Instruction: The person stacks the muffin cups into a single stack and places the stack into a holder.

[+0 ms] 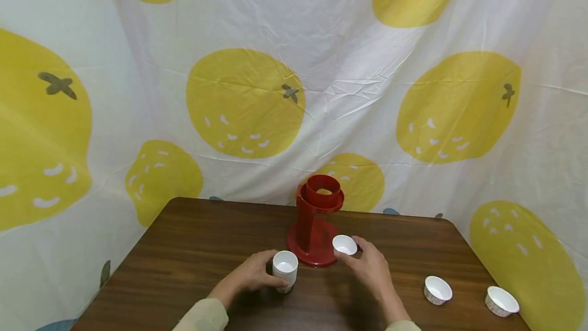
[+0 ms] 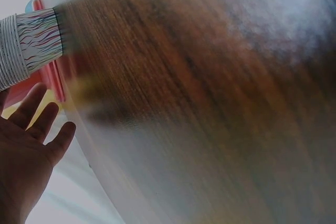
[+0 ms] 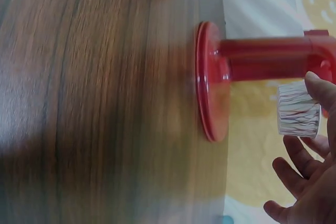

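My left hand (image 1: 255, 272) holds a stack of white paper baking cups (image 1: 285, 270) upright at the table, thumb in front and fingers behind. In the left wrist view, the bottom cup of the stack (image 2: 41, 35) shows wavy coloured lines, and the other fingers (image 2: 44, 121) spread away from it. Raised above the table, my right hand (image 1: 369, 268) pinches a single paper baking cup (image 3: 297, 109) by its sides between thumb and fingers, its mouth facing up. Just behind both hands stands a red plastic stand (image 1: 307, 223) with a round base and a ring-shaped top (image 1: 323, 195).
Two more baking cups sit upright on the wooden table (image 1: 193, 249) to the right: one nearer (image 1: 438, 290), the other close to the right edge (image 1: 501, 301). A lemon-print cloth (image 1: 340, 65) hangs behind the table and along its sides.
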